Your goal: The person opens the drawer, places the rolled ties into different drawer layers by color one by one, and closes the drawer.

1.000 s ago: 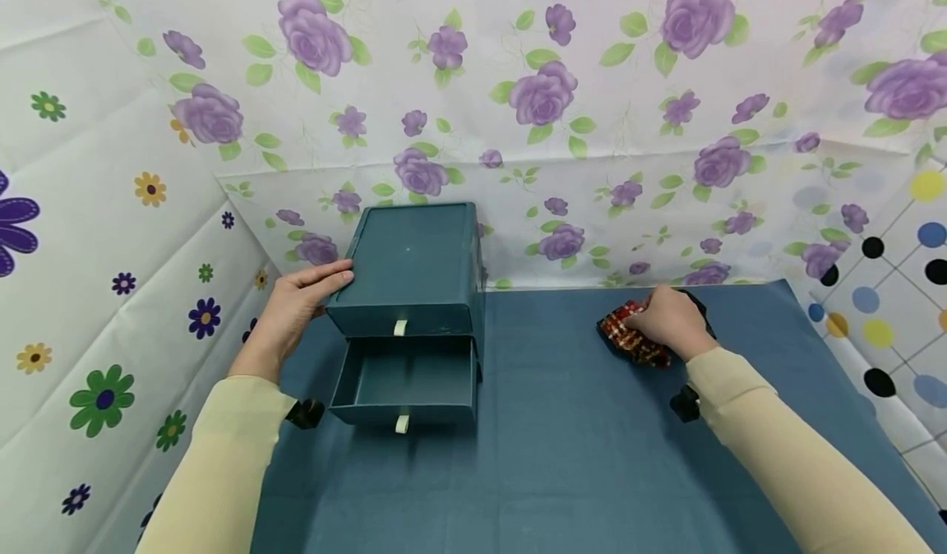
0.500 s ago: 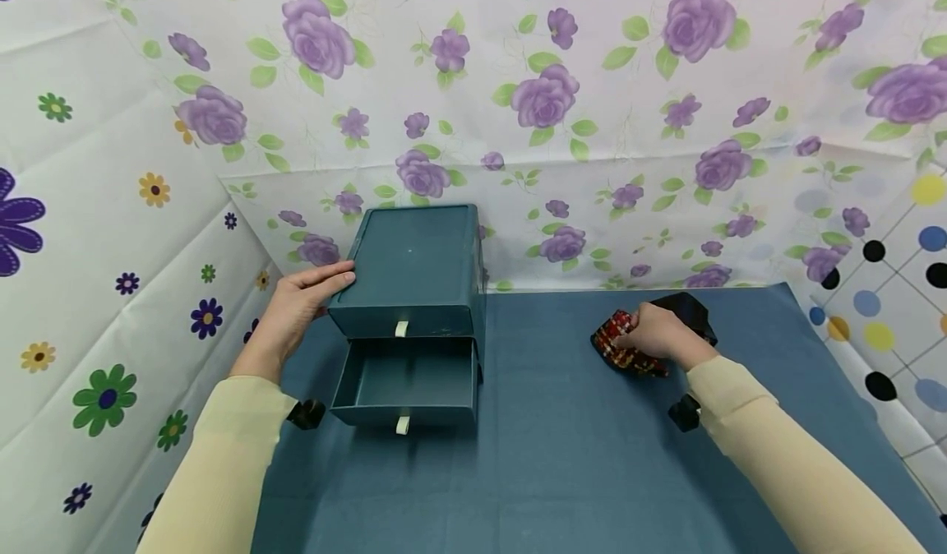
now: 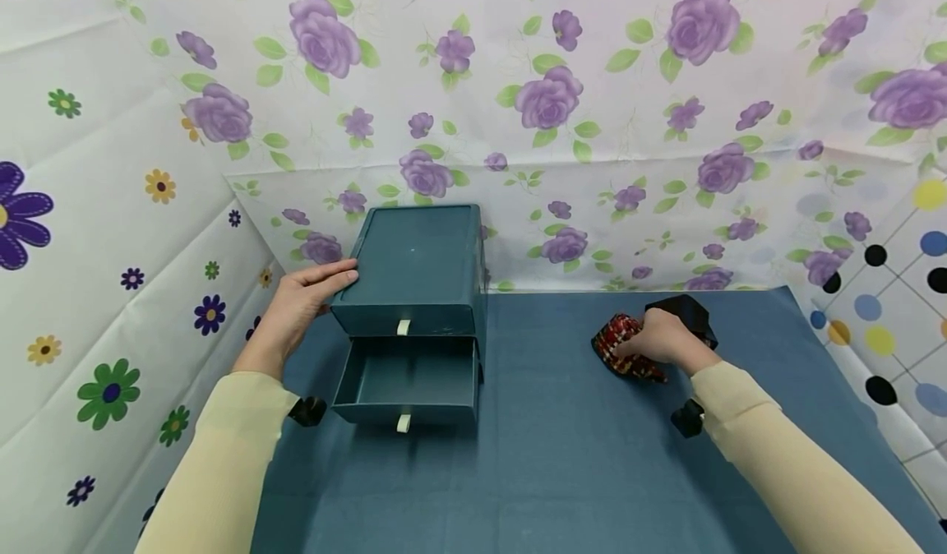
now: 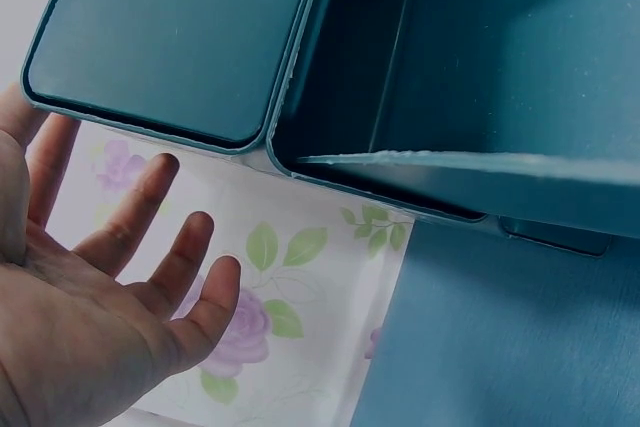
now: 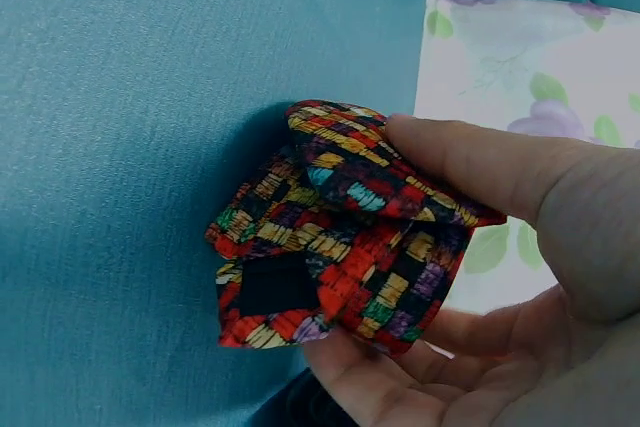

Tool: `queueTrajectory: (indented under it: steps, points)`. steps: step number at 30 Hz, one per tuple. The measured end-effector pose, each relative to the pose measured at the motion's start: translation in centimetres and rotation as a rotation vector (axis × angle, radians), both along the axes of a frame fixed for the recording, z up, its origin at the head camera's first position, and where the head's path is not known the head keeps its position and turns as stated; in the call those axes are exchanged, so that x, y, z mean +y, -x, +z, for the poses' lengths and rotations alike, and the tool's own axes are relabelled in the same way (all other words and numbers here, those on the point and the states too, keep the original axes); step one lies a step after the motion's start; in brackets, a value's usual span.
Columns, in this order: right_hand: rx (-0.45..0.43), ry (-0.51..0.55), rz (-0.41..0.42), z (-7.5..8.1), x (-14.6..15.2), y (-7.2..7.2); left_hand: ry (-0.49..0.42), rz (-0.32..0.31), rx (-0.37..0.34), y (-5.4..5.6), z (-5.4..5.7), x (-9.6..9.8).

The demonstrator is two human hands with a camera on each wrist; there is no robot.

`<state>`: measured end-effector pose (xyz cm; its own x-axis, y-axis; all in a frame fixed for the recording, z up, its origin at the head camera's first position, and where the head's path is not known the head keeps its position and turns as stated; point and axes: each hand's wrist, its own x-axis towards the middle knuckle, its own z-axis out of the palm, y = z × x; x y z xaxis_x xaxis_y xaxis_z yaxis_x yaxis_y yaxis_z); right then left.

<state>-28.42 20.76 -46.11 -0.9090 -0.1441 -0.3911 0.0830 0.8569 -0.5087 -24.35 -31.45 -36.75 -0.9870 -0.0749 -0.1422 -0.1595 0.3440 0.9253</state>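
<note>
My left hand (image 3: 296, 303) rests its fingertips on the left top edge of a teal drawer unit (image 3: 418, 254). In the left wrist view the hand's lower fingers (image 4: 190, 247) spread loosely beside the unit. The lower drawer (image 3: 436, 414) is pulled out and shows a bare floor; the upper drawer (image 3: 432, 320) is in. On the right, my right hand (image 3: 663, 336) pinches a crumpled cloth piece (image 5: 385, 277) with a red, yellow and black woven-look pattern, between thumb and fingers. A black patch (image 5: 278, 285) shows on it. A black piece (image 3: 688, 314) lies behind the hand.
Blue cloth (image 3: 547, 455) covers the table. A white sheet (image 3: 518, 126) with purple roses stands behind it, flowered sheeting (image 3: 111, 291) on the left, and a dotted sheet (image 3: 898, 316) on the right. White pull tabs (image 3: 403, 423) stick out from the drawer fronts.
My right hand has drawn the patterned cloth slightly toward me and to the left, and more of the black piece now shows behind the hand. My left hand keeps its place.
</note>
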Motion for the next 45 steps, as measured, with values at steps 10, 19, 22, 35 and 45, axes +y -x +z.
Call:
queueTrajectory:
  steps: [10, 19, 22, 35, 45]
  points:
    - [0.037, 0.047, -0.029, -0.6, 0.1, 0.1, 0.002, 0.003, -0.004, 0.0, 0.0, 0.0]
    - [0.133, 0.083, -0.072, 0.5, 0.1, -0.1, 0.002, 0.003, 0.000, 0.2, 0.0, -0.1]
    - [0.165, 0.124, -0.108, 0.9, -0.2, 0.1, -0.001, 0.002, -0.001, 0.3, 0.0, -0.2]
    - [0.154, 0.364, -0.163, 3.6, -2.1, 0.3, 0.004, -0.003, 0.001, 0.3, -0.1, -0.2]
    - [0.151, 0.554, -0.127, 6.0, -3.7, -0.5, 0.007, -0.007, 0.011, 0.1, 0.0, -0.2]
